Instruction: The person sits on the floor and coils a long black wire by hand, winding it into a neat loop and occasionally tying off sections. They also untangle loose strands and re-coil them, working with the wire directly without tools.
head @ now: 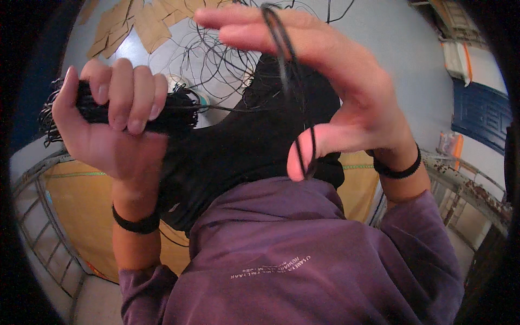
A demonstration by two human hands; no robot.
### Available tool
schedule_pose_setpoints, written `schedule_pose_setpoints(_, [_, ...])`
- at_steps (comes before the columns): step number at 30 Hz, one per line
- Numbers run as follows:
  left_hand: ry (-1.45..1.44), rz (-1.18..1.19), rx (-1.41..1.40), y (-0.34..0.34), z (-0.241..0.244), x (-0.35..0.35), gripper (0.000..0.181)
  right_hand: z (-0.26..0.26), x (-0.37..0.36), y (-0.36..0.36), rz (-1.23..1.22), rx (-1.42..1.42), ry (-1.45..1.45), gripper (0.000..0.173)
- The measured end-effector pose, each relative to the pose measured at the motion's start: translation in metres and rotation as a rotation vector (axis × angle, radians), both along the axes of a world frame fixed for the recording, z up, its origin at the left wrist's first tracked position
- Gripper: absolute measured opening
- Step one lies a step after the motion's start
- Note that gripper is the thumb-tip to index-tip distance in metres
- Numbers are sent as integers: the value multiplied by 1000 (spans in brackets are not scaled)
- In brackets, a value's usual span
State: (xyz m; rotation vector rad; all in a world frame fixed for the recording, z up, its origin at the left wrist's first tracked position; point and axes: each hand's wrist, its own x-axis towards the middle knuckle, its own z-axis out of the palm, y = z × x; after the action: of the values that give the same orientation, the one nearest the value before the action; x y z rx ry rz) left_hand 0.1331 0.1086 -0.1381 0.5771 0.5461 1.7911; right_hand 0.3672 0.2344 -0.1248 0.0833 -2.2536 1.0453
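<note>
My left hand (122, 105) is closed around a thick bundle of thin black cords (178, 107), whose looped ends stick out on both sides of the fist. Opposite it, my right hand (349, 77) has its fingers and thumb spread apart, with a loop of black cord (302, 93) stretched around the fingers and the thumb. A strand runs from the bundle towards the right hand; where it joins the loop is blurred. Beyond the hands lies a loose tangle of thin dark cords (203, 57) on the floor.
Flattened brown cardboard pieces (150, 28) lie on the floor at the upper left. A whitish round container (176, 81) is partly hidden behind the bundle. Worn metal rails (475, 183) stand at both sides. Farther right is a blue crate-like object (481, 111).
</note>
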Motion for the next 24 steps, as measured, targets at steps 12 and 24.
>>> schedule_pose_setpoints(12, [198,94,-179,7,5,66,32,8,-33,-37,-144,-140,-271,90])
schedule_pose_setpoints(24, [-49,-119,-180,-5,-22,83,54,-16,-16,-58,-249,-265,-607,75])
